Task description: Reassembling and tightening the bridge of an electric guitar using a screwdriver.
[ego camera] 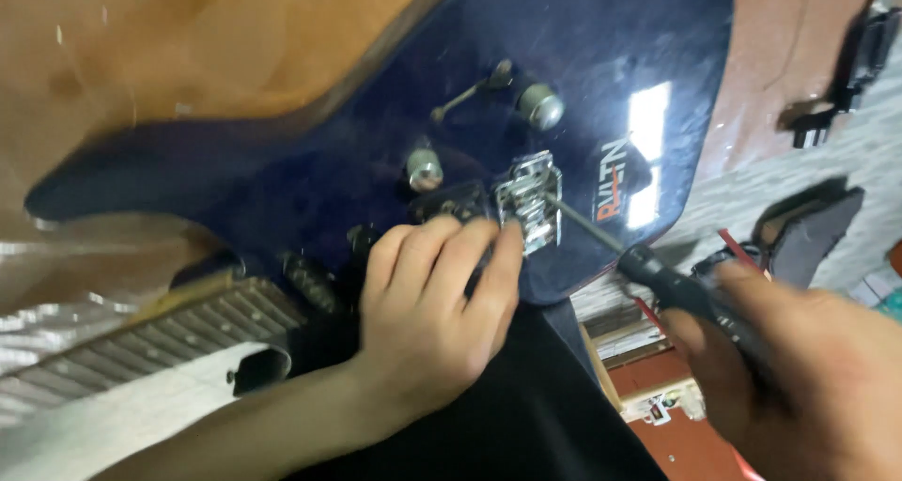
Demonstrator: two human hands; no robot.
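Nearest the camera, the right hand [817,378] comes in from the lower right corner, blurred, its fingers wrapped closed around the black handle of a screwdriver [676,288]. The thin metal shaft runs up and to the left from that hand, and its tip meets the chrome bridge [528,199] on the body of a dark blue electric guitar [376,162].

The left hand [427,317] reaches in from the lower left, forearm slanting up across the frame. It lies palm-down on the guitar, fingers curled and spread, the fingertips [503,246] pressing against the near edge of the bridge, just left of the screwdriver's tip. It grips nothing; it rests and steadies.

Left of the left wrist, the fretted neck [141,340] leaves the body and runs off toward the lower left edge. Below both hands lies a dark cloth or garment [526,425], which fills the gap between them.

Beyond the left fingers, two silver knobs [425,169] stand on the guitar's face, one close above the knuckles and the other farther up beside a thin metal switch lever [470,91]. The guitar's rounded lower edge passes just beyond the right hand's thumb, leaving open room to the right, where black parts [808,237] lie on a pale surface. Farther still, above and left of the guitar, a brown wooden surface [188,39] shows.
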